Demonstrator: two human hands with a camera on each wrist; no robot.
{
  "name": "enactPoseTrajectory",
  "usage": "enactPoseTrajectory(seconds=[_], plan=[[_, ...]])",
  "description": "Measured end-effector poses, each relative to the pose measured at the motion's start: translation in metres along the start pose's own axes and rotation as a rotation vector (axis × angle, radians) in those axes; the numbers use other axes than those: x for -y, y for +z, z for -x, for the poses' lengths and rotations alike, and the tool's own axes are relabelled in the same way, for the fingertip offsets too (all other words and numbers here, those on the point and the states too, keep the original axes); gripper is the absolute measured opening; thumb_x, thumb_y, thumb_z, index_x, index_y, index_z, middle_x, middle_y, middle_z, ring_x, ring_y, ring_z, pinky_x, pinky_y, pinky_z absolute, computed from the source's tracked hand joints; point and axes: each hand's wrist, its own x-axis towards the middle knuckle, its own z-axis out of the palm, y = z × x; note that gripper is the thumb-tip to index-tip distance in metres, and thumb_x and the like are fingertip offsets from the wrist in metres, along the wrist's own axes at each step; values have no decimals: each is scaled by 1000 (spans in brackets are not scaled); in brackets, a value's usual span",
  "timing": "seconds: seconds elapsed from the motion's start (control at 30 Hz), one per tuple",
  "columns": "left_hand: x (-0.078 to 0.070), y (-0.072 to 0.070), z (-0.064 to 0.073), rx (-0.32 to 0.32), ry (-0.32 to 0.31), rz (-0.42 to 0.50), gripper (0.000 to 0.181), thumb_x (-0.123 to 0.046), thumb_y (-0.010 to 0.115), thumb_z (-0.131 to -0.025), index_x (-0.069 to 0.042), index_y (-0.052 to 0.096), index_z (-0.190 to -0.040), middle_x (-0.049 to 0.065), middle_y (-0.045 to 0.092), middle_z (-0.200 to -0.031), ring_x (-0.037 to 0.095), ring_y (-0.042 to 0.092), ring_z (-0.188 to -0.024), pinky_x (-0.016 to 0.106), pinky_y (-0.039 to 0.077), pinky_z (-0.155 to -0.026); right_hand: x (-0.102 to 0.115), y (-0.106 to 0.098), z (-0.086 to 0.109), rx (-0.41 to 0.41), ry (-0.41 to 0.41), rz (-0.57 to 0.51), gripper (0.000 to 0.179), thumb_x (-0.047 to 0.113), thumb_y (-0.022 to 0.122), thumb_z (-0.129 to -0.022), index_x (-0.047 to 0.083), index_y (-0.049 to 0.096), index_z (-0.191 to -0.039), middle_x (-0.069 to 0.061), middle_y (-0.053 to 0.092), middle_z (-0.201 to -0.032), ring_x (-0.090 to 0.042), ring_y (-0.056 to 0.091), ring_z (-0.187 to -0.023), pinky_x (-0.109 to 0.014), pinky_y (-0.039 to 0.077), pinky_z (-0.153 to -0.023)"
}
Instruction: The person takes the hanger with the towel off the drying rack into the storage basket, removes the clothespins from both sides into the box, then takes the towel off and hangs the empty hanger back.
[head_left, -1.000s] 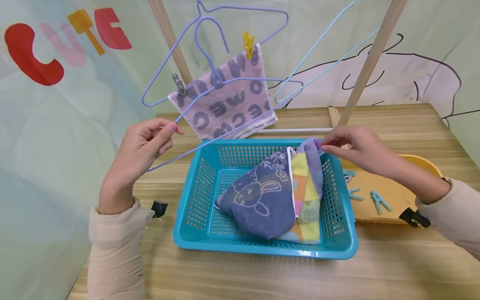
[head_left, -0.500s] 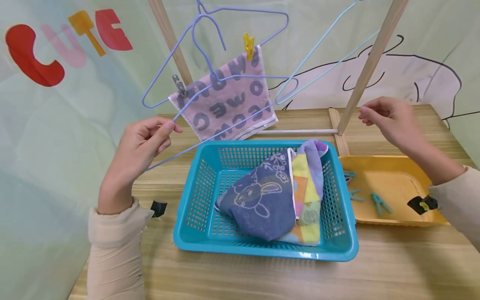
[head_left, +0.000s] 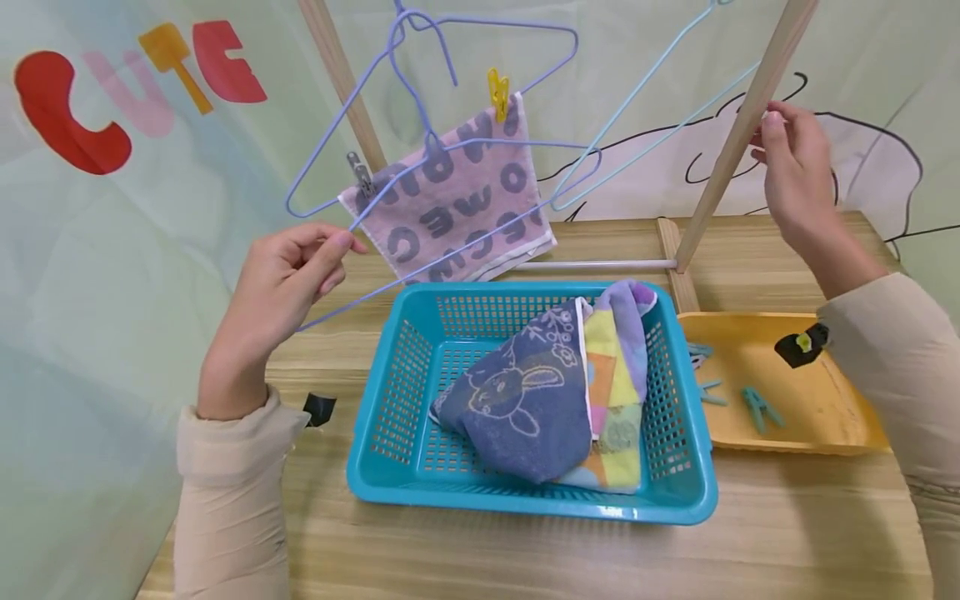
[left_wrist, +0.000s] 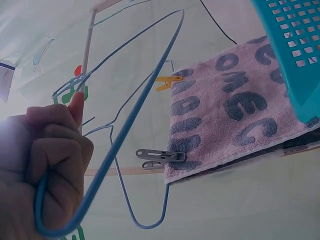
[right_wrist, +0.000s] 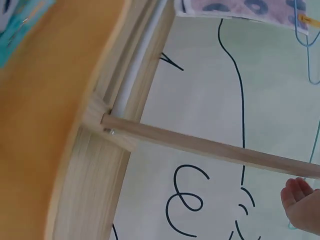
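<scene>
A blue basket (head_left: 525, 504) sits on the wooden table (head_left: 525, 560). Up and to the left of the basket, the left hand (head_left: 281, 279) grasps one corner of a purple-blue hanger (head_left: 432, 147), thumb against bent fingers. That hanger slants in the air above the basket's far left side, its hook upward, with nothing hung on it.

Behind the basket, a second hanger (head_left: 510, 24) carries a pink towel (head_left: 461, 212), pinned by a yellow clip (head_left: 498, 93) and a grey clip (head_left: 361, 173). A pale green hanger (head_left: 652, 75) hangs behind the basket's right half.

Well behind and right of the basket, the right hand (head_left: 802, 167) is raised beside a wooden pole (head_left: 718, 183), fingers loosely bent and seemingly holding nothing (whether they touch the pole, I cannot tell).

Inside the basket, a dark blue towel (head_left: 525, 446) with a rabbit on it partly covers a patchwork towel (head_left: 622, 379). Just right of the basket, a yellow tray (head_left: 810, 408) holds green clothespins (head_left: 752, 397).
</scene>
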Motion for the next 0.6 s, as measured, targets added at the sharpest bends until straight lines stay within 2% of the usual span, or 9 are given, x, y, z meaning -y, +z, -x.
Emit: enactPoseTrajectory(seconds=[0.1, 0.17, 0.23, 0.37, 0.5, 0.6], plan=[[-3, 1, -3, -11, 10, -19, 24, -24, 54, -105, -7, 71, -101, 5, 44, -60, 17, 25, -44, 33, 20, -41, -1, 6, -9, -16, 1, -220, 28, 25, 44, -108, 6, 55, -126, -2, 57, -112, -17, 57, -113, -27, 39, -106], [-5, 2, -5, -20, 16, -35, 24, -24, 54, -105, -8, 71, -100, 6, 45, -61, 17, 25, -44, 32, 20, -41, -3, 9, -14, -25, 7, -330, 24, 24, 46, -107, 6, 58, -117, -5, 60, -107, -19, 58, -111, -26, 39, -105], [-7, 4, -9, -23, 26, -46, 23, -24, 55, -105, -8, 71, -100, 6, 45, -61, 17, 24, -43, 32, 20, -41, -5, 10, -16, -36, 1, -374, 23, 24, 46, -107, 6, 58, -114, -7, 61, -105, -19, 60, -107, -26, 41, -102], [-11, 8, -17, -28, 45, -60, 23, -24, 55, -105, -9, 72, -101, 7, 46, -61, 16, 24, -43, 31, 18, -41, -10, 11, -20, -46, -32, -419, 29, 25, 43, -107, 2, 58, -119, -11, 63, -98, -20, 61, -91, -28, 47, -89], [-16, 10, -25, -28, 45, -72, 24, -25, 54, -105, -8, 72, -102, 7, 48, -62, 17, 24, -43, 31, 18, -42, -15, 13, -23, -16, -67, -465, 32, 25, 39, -107, -2, 54, -117, -15, 61, -91, -22, 59, -78, -26, 50, -79], [-20, 10, -31, -29, 37, -81, 25, -26, 55, -105, -8, 72, -102, 8, 48, -63, 17, 24, -43, 30, 18, -42, -17, 14, -24, 9, -80, -453, 30, 26, 37, -107, 0, 51, -113, -15, 59, -86, -22, 57, -75, -26, 50, -77]])
